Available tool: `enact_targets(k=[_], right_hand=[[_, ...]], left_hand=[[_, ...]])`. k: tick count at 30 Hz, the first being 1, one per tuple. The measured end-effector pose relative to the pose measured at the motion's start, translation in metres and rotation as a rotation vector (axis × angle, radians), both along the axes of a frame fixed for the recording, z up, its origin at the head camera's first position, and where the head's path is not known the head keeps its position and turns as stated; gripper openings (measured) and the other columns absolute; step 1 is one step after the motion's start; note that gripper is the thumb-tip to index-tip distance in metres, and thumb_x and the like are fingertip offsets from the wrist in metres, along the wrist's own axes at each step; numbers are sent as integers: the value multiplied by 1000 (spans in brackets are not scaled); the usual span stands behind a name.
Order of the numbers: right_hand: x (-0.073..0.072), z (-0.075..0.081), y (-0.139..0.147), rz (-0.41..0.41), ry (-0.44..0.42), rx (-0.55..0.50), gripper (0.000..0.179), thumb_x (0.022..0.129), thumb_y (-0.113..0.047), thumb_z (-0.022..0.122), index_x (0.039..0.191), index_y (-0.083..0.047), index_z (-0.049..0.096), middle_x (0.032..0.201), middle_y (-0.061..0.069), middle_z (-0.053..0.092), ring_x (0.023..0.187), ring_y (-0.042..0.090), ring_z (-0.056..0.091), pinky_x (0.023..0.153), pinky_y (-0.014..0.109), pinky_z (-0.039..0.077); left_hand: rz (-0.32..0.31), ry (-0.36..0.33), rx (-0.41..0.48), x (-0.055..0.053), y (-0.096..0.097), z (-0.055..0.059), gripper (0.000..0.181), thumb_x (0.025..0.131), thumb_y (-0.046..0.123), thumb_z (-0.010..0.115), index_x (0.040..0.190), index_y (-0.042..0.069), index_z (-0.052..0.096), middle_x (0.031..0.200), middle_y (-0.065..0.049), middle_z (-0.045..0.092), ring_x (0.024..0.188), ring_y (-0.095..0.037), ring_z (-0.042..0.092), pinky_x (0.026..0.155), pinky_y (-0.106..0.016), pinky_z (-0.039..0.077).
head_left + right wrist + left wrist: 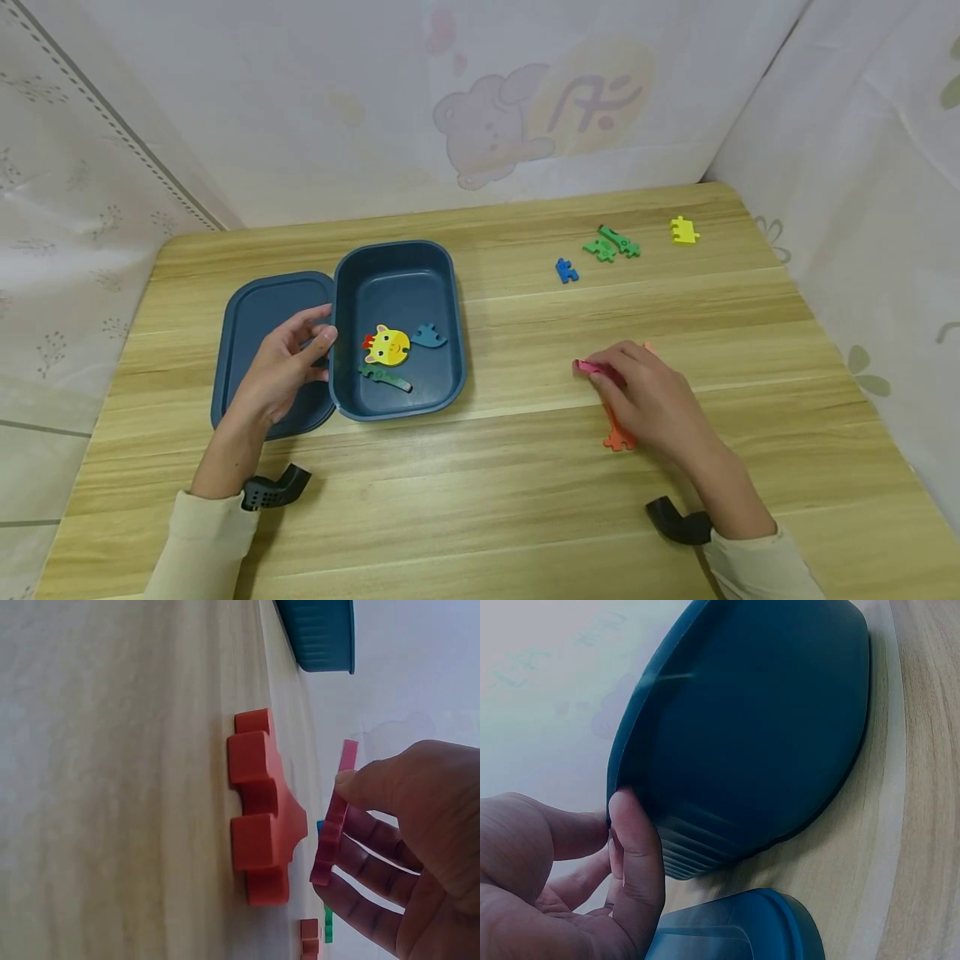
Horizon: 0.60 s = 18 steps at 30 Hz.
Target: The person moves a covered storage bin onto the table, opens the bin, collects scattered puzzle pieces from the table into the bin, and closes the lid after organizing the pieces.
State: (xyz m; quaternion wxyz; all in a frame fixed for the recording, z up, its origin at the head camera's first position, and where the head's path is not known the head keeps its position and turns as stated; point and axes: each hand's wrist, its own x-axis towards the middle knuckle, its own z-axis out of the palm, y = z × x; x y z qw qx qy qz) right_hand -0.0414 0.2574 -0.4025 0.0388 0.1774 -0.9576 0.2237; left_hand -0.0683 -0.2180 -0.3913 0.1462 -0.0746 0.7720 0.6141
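My left hand (281,367) pinches the left rim of a dark blue box (457,333), thumb and fingertips on its edge, as the left wrist view confirms. Inside the box lie a yellow giraffe-head puzzle piece (388,346), a blue-grey piece (430,336) and a dark green piece (386,377). Over the table, my right hand (656,400) pinches a pink puzzle piece (334,817) between thumb and fingers. Below that hand an orange-red puzzle piece (619,435) lies on the wood, partly hidden by it. Another orange bit (649,347) shows beyond the knuckles.
A dark blue lid (255,333) lies left of the box, under my left hand. Toward the back right of the table (487,517) are a blue piece (567,271), two green pieces (619,241) and a yellow piece (683,231). Printed curtains stand behind and beside the table.
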Motion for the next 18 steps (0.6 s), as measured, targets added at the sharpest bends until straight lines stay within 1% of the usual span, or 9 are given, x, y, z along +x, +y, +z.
enact_targets(k=[7, 13, 18], right_hand=[[-5, 0, -3, 8, 22, -22, 14, 97, -14, 76, 112, -13, 75, 102, 0, 72, 83, 14, 61, 69, 32, 54], [-10, 1, -9, 13, 22, -35, 16, 97, -13, 77, 112, -11, 75, 101, 3, 72, 84, 15, 65, 72, 36, 60], [-17, 0, -12, 13, -5, -77, 18, 96, -9, 77, 114, -7, 73, 102, 6, 74, 85, 17, 70, 73, 38, 64]], left_hand=[[-2, -4, -1, 0, 0, 0, 64, 111, 30, 57, 166, 10, 33, 114, 10, 55, 99, -11, 53, 72, -22, 61], [-3, -4, -5, 0, 0, 0, 63, 111, 30, 57, 166, 10, 33, 114, 9, 54, 99, -11, 52, 72, -22, 60], [-1, -9, -9, 1, 1, 1, 63, 111, 30, 56, 166, 11, 33, 115, 10, 54, 99, -11, 52, 72, -22, 60]])
